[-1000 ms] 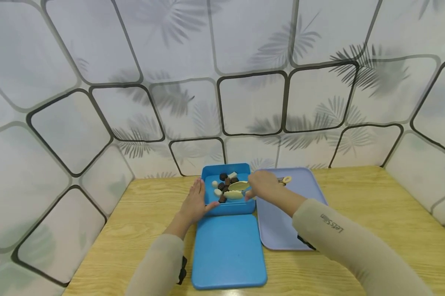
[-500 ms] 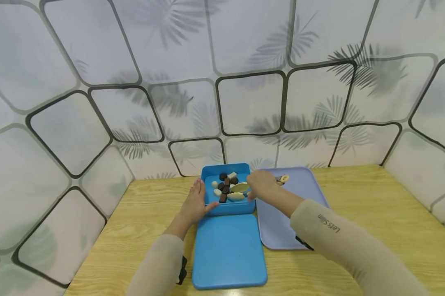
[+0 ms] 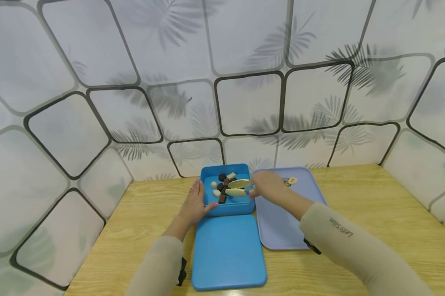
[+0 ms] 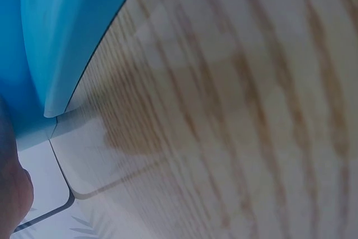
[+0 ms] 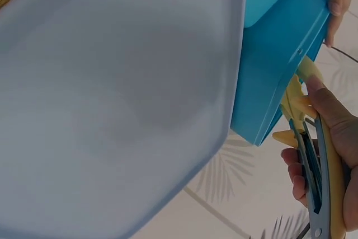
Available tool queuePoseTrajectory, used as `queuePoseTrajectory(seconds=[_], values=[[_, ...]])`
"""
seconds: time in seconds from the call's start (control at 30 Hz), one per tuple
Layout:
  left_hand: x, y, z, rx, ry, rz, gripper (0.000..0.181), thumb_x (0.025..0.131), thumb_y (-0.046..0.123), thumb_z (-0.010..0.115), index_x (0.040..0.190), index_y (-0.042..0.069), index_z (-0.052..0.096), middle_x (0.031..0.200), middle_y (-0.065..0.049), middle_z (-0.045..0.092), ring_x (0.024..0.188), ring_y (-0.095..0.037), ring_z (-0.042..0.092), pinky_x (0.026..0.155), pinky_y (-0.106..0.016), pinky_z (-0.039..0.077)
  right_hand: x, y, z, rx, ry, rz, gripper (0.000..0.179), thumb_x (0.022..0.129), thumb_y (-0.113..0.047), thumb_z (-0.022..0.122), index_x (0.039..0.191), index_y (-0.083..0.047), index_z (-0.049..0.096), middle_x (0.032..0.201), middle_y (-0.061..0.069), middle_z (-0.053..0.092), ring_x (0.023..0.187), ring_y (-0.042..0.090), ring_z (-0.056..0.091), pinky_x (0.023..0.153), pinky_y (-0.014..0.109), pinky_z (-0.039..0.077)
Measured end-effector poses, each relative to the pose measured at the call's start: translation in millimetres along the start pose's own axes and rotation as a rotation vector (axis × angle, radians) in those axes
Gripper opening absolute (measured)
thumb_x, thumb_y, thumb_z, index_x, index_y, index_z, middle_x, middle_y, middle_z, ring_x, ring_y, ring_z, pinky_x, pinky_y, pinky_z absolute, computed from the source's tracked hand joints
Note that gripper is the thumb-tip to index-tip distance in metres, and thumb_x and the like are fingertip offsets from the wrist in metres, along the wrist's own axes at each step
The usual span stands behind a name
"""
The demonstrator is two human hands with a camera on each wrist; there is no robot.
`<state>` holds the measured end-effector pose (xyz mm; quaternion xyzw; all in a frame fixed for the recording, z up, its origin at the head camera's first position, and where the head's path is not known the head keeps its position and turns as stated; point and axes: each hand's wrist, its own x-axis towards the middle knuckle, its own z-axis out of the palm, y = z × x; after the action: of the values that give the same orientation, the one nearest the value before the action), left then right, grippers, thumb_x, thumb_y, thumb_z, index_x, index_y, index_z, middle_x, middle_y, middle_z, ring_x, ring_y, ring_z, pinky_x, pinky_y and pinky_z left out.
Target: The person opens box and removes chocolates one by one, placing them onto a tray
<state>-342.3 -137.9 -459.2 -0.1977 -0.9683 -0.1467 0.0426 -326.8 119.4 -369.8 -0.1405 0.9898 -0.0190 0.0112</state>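
My right hand (image 3: 268,185) grips a pair of tongs (image 5: 327,194) with pale yellow tips, its thumb and fingers around the handles. The tong tips (image 3: 238,183) lie apart inside a blue box (image 3: 227,210), over dark brown and white chocolate-like pieces (image 3: 222,199). Whether a piece sits between the tips is hard to tell. Against the box's left wall rests my left hand (image 3: 193,203), fingers straight and thumb reaching to the front rim. Only part of that hand shows at the left wrist view's edge.
A flat blue lid (image 3: 229,253) lies in front of the box. Right of it is a lavender tray (image 3: 281,224), partly under my right forearm. The wooden table (image 3: 374,213) meets a patterned cloth wall (image 3: 252,107) behind.
The right hand dipped slightly left with the tongs, then shifted back right. Several pieces in the box look slightly shifted. The left hand has stayed on the box.
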Motion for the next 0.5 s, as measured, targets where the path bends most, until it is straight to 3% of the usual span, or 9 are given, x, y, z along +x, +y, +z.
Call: queuePoseTrajectory(seconds=[0.23,0.5], values=[[0.4,-0.1,0.3,-0.012,-0.002,0.007,0.097,0.091,0.054,0.053,0.146,-0.012,0.009,0.155,-0.027,0.005,0.145,-0.036,0.004,0.117,-0.046,0.011,-4.9,13.6,3.0,-0.005,0.042,-0.035,0.042,0.071,-0.045,0.079,0.065,-0.014,0.051,0.061,-0.002,0.045,0.058,0.012,0.038,0.049,0.026,0.033],[-1.0,0.1,0.7,-0.01,-0.008,-0.002,0.097,0.091,0.054,0.053,0.147,-0.011,0.007,0.155,-0.027,0.004,0.145,-0.036,0.003,0.117,-0.046,0.011,-10.0,18.5,-2.3,0.007,0.085,-0.022,0.041,0.07,-0.052,0.076,0.065,-0.015,0.059,0.061,-0.001,0.053,0.056,0.012,0.048,0.048,0.026,0.039]])
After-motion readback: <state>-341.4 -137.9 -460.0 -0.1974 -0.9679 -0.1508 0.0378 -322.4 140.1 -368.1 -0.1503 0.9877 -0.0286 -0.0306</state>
